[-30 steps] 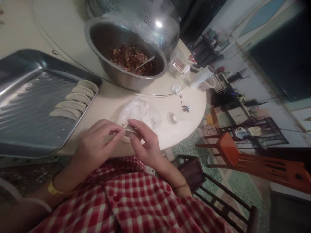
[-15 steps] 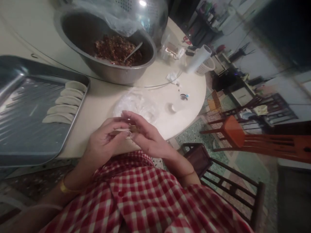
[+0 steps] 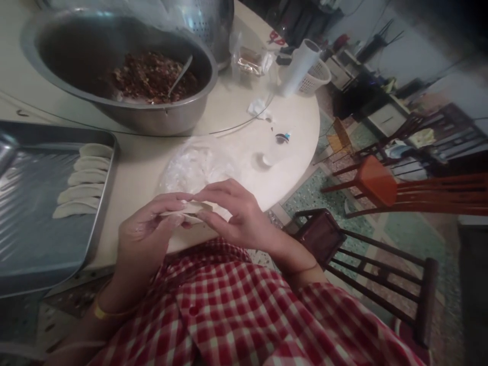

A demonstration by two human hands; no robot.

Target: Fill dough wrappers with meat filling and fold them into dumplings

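My left hand (image 3: 147,231) and my right hand (image 3: 232,213) meet at the table's near edge, both pinched on a pale dumpling (image 3: 190,209) held between the fingertips. Just beyond them lies a clear plastic bag of white wrappers (image 3: 190,165). A metal tray (image 3: 34,244) at the left carries a row of several folded dumplings (image 3: 82,185). A big steel bowl (image 3: 148,119) of dark minced filling (image 3: 148,76) with a spoon (image 3: 179,76) in it stands at the back.
The round cream table (image 3: 293,127) also bears a steel colander (image 3: 208,20), a small packet (image 3: 249,63), a white roll (image 3: 297,66) and a white basket (image 3: 314,76). Dark wooden chairs (image 3: 362,274) and an orange stool (image 3: 377,180) stand to the right.
The view has swung down and left, so the bowl and tray sit lower and nearer. My hands keep pinching the dumpling, fingers shifted slightly along its edge.
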